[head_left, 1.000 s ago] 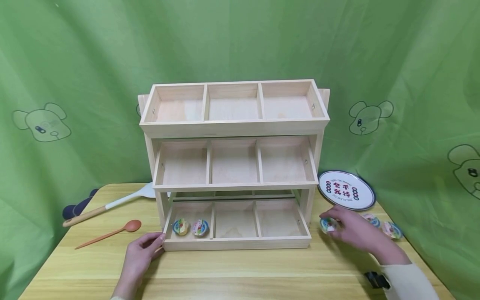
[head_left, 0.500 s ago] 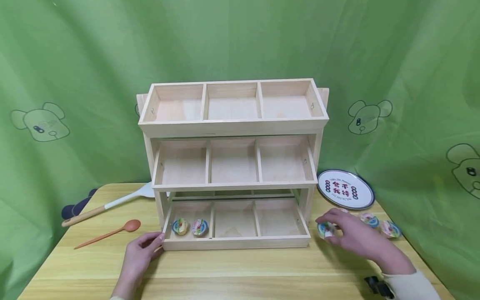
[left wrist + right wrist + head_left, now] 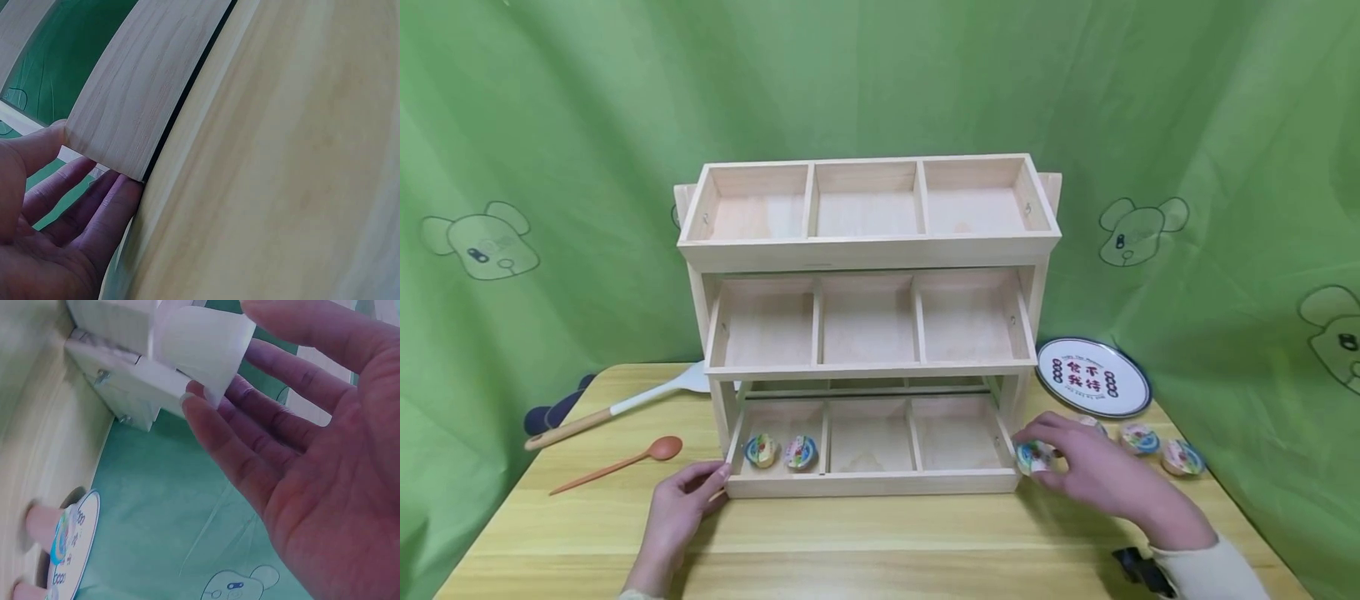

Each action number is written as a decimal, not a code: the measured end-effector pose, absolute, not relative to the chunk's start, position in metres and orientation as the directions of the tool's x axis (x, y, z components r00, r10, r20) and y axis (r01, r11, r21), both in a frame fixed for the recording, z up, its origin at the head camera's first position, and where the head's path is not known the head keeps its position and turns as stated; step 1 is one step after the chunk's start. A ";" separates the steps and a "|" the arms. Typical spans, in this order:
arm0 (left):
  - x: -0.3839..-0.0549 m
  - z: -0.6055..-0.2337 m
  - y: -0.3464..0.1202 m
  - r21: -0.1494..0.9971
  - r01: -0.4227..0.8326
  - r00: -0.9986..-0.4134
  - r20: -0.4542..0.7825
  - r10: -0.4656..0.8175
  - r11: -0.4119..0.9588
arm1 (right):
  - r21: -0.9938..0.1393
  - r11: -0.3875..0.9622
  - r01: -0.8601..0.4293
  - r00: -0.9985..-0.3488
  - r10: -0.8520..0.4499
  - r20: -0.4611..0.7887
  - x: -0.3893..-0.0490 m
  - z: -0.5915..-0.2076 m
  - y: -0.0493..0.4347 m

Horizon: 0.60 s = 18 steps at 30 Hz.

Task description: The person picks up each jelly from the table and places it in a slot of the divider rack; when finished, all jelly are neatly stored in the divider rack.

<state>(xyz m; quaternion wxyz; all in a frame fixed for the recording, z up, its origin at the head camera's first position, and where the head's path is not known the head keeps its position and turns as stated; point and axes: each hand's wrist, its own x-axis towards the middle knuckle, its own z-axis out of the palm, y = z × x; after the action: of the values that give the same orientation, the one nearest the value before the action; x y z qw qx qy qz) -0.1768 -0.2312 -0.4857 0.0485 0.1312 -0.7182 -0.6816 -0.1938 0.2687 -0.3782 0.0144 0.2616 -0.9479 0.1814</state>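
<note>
A three-tier wooden rack [image 3: 868, 252] stands on the table, each tier split into three compartments. With its thumb and fingers, my left hand [image 3: 677, 508] grips the left front corner of the bottom tray [image 3: 140, 87]. My right hand [image 3: 1093, 471] holds a small jelly cup [image 3: 1032, 457] by its sides, right beside the bottom tray's right end. In the right wrist view the cup's pale body [image 3: 203, 347] shows between thumb and fingers. Two jelly cups, one yellowish [image 3: 761, 451] and one pinkish [image 3: 801, 452], sit in the bottom tray's left compartment.
Right of the rack lies an oval plate [image 3: 1093, 379]. Jelly cups stand near it, one bluish [image 3: 1138, 438] and one pinkish [image 3: 1182, 457], plus another half hidden behind my right hand. At left lie a white-headed spatula [image 3: 647, 400] and an orange spoon [image 3: 662, 450]. Green curtain [image 3: 865, 75] hangs behind.
My right hand has carried the jelly cup left, up to the right end of the bottom tray. The left hand has stayed on the tray corner.
</note>
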 end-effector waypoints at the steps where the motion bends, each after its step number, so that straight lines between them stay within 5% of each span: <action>1: -0.177 -0.486 -0.231 0.992 -0.119 -0.962 -0.106 -0.251 0.038 | -0.338 0.796 -0.501 -0.862 -0.492 0.119 -0.194 -0.378 0.267; 18: -0.176 -0.485 -0.231 0.991 -0.123 -0.961 -0.107 -0.255 0.048 | -0.367 0.742 -0.562 -0.816 -0.570 0.097 -0.206 -0.367 0.220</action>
<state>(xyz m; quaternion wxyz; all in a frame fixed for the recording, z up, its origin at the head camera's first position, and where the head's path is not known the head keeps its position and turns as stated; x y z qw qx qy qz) -0.1761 -0.2313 -0.4848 0.0487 0.1310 -0.7222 -0.6774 -0.2062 0.2200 -0.3672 -0.0110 0.3032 -0.9331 0.1929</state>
